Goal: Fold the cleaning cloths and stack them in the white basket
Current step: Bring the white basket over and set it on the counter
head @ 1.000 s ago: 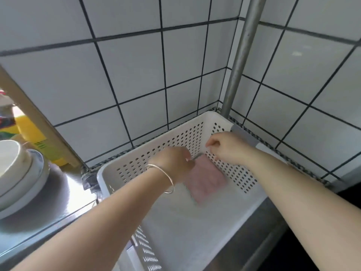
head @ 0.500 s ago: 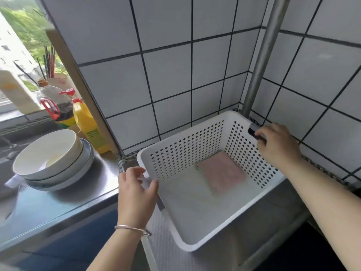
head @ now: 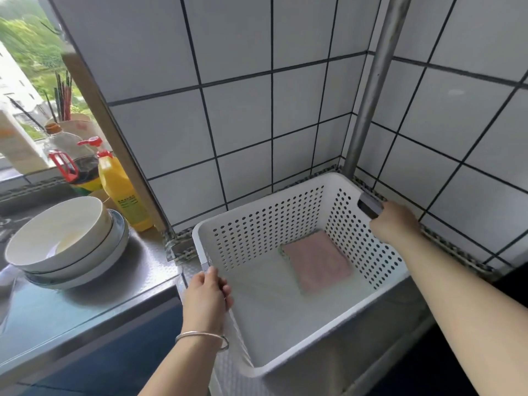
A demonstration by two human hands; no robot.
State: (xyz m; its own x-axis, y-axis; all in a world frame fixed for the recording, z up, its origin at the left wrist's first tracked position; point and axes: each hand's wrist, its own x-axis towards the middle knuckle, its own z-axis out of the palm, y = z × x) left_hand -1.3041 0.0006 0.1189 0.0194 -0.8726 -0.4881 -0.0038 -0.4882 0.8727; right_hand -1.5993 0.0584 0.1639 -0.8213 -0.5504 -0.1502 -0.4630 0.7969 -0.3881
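Pink cloth [head: 317, 260], folded flat, is lying on the floor of the white basket [head: 285, 310], tucked into the far corner toward my right; a pale green edge is peeking out beneath it, perhaps a second cloth, though I cannot tell for sure. I am gripping the basket on both sides: my left hand [head: 206, 298] is curling over the near left rim, and my right hand [head: 395, 224] is closing around the grey handle [head: 370, 205] on the far right wall. No loose cloths are showing anywhere, so I am judging the stacking nearly or fully done. Bowls [head: 61, 238] and a yellow bottle [head: 121, 191] are sitting on the steel counter [head: 71, 307] to my left.
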